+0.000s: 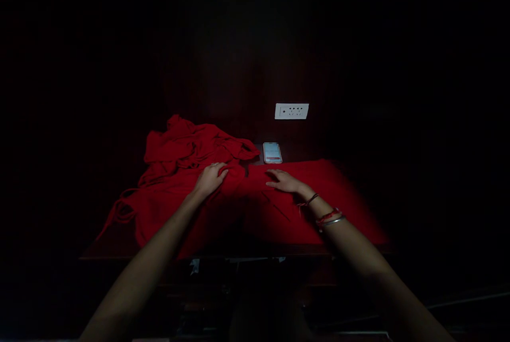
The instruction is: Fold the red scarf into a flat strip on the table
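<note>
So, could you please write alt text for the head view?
A person's left hand and right hand are over red fabric spread on a dark table. Bunched red cloth lies left of a lit phone, below a white wall socket.

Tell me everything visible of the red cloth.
The red cloth looks soft and plain, spread fairly flat at right, heaped in folds at back left. Thin red cord trails from its left side over the dark tabletop. The left hand rests on it; the right hand is over it, open, contact unclear. Dim light hides whether it is one piece.
</note>
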Motion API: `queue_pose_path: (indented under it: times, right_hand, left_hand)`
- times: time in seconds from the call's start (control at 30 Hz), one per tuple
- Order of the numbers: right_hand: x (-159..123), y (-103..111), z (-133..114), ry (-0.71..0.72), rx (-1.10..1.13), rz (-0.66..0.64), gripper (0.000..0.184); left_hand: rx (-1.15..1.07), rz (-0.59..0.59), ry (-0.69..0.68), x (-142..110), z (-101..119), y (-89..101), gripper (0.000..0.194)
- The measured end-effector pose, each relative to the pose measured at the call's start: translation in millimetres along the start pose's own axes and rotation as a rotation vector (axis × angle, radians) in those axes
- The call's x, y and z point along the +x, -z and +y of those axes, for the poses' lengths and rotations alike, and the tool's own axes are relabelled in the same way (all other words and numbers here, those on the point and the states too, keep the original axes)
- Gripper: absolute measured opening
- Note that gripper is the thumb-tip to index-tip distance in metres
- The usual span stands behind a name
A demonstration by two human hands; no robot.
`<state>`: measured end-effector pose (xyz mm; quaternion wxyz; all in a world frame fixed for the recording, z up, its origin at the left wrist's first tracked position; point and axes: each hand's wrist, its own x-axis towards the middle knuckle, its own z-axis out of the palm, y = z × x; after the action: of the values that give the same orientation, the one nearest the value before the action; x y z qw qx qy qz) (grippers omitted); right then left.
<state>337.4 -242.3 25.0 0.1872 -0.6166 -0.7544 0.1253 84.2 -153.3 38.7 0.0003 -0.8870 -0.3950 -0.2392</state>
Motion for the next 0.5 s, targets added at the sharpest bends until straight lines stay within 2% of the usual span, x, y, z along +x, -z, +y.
queue_pose_path:
  times: [0.07, 0.13, 0.5]
  right_hand:
    - [-0.8, -6.5, -2.4, -0.016, -0.075, -0.066, 0.041]
    - [-1.0, -10.3, -2.5, -0.028, -0.101, -0.074, 0.035]
    - [-6.0, -12.5, 5.0, -0.055, -0.059, 0.04, 0.023]
  left_hand:
    - [0.01, -0.013, 0.026, -1.6, -0.9, -3.7, 0.028]
    - [0.022, -0.024, 0.037, -3.3, -2.7, -5.2, 0.029]
    - [0.037, -0.016, 0.081, -8.4, -15.3, -3.5, 0.032]
